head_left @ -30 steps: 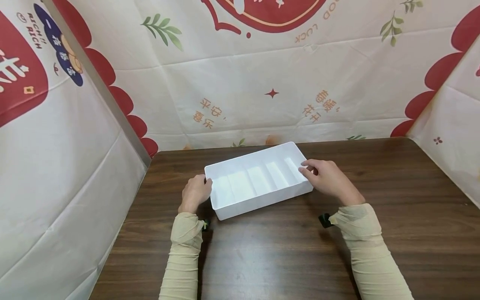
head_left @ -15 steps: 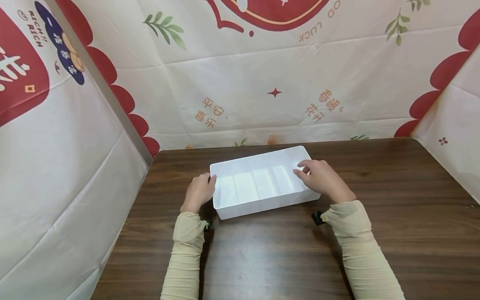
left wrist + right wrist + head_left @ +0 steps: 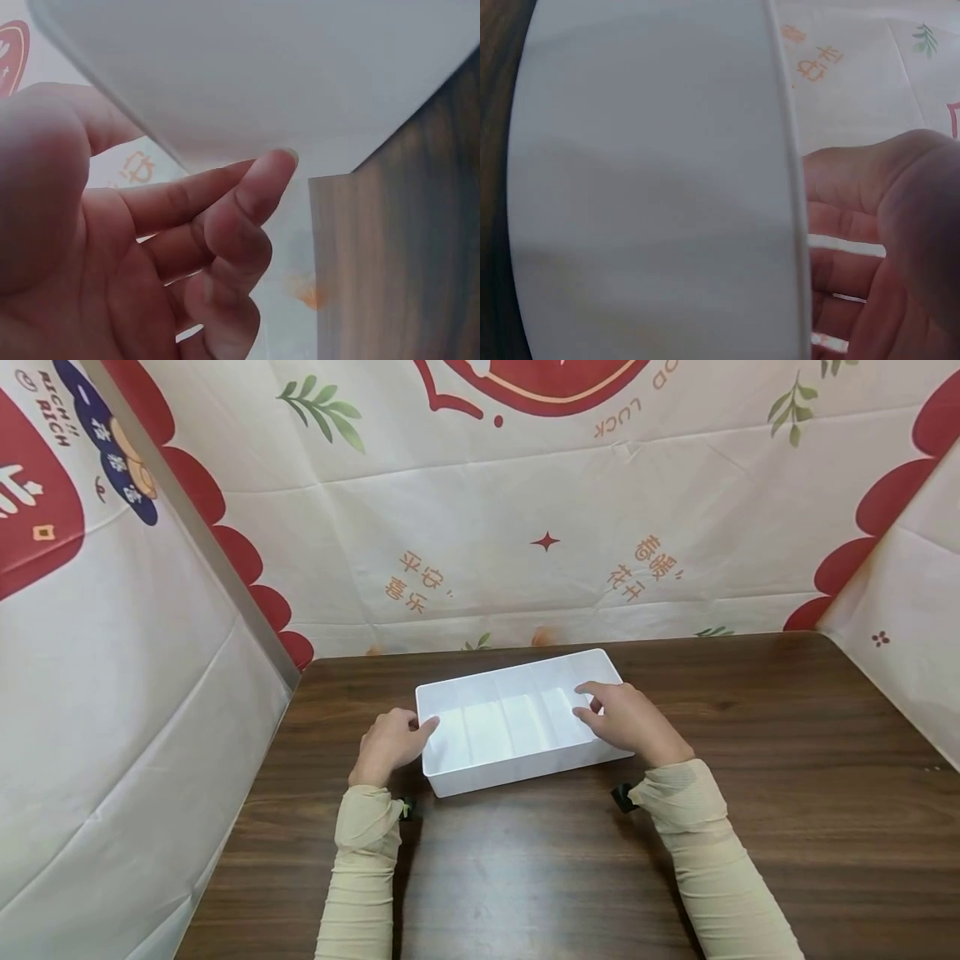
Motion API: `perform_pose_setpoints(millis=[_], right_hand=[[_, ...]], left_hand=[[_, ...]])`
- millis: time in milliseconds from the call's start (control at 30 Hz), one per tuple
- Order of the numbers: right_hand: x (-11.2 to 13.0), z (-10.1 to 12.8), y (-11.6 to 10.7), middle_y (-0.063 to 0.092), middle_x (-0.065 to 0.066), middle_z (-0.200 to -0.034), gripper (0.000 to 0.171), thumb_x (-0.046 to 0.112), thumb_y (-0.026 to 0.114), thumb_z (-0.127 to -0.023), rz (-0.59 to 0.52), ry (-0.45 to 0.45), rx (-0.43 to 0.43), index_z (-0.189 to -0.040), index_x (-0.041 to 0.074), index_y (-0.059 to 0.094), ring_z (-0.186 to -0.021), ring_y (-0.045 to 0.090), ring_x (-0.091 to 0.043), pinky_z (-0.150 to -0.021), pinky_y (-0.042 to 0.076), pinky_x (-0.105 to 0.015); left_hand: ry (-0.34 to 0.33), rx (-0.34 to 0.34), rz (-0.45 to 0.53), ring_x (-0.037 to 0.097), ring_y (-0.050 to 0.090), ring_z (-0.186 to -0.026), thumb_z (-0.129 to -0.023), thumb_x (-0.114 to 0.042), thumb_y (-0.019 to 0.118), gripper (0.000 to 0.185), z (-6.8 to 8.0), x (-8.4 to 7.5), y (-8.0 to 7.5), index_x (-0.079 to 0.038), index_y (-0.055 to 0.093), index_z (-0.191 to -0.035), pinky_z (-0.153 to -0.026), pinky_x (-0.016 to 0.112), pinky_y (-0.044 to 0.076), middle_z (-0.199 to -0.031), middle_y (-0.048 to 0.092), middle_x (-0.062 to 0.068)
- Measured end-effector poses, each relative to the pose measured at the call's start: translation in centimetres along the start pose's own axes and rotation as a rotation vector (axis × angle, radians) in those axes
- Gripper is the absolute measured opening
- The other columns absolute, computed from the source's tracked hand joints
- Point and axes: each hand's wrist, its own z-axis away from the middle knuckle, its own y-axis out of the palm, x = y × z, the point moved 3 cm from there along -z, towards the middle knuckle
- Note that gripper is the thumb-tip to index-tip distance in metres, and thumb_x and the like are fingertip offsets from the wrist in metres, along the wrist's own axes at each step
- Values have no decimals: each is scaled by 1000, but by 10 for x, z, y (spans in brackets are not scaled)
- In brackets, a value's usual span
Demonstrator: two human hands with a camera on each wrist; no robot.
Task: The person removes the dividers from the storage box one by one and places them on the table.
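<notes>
White, smooth plastic is what the tray (image 3: 517, 727) is made of: a shallow rectangular organiser w/ thin straight walls, rounded corners and several low ribs across the inside that split it into narrow compartments. It is set flat on the desk (image 3: 750, 760), a dark brown wood-grain top w/ a slight sheen, roughly centre-left and towards the far edge, turned a little off square.

The left hand (image 3: 390, 745) is placed at the tray's left short end; its fingers (image 3: 255, 195) are seen loosely bent in the left wrist view, w/ one fingertip touching the outer wall (image 3: 285, 67) under the rim, and the thumb tip is laid at the near-left rim. A firm grip is not shown; the fingers are relaxed rather than clamped.

The right hand (image 3: 630, 722) is laid over the tray's right end, palm down, w/ fingers (image 3: 588, 689) extended inward above the rightmost compartments. In the right wrist view the smooth wall and rim (image 3: 784, 150) are seen close up, the fingers (image 3: 847, 225) fairly straight beyond the rim. Whether the thumb is hooked under cannot be told.

Beige ribbed sleeves (image 3: 701, 827) are worn to both wrists. Creased cream cloth (image 3: 525, 527) w/ red shapes, green sprigs and orange characters is hung behind and at both sides.
</notes>
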Motion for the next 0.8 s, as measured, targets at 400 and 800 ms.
perform_pose_setpoints(millis=[400, 800], right_hand=[[2, -4, 11, 68, -13, -87, 26, 12, 62, -92, 84, 11, -20, -113, -1, 68, -72, 57, -23, -68, 48, -42], [4, -6, 16, 70, -14, -90, 19, 3, 57, -84, 115, 32, -21, -98, 1, 69, -72, 57, -25, -64, 48, -41]], left_hand=[[-26, -38, -62, 27, 62, -86, -98, -47, 52, 44, -1, -4, 7, -7, 70, -98, -73, 47, 49, -94, 68, 11], [-10, -66, -57, 33, 65, -90, -98, -33, 49, 33, -2, -4, 6, -7, 70, -94, -72, 50, 50, -101, 69, 15]])
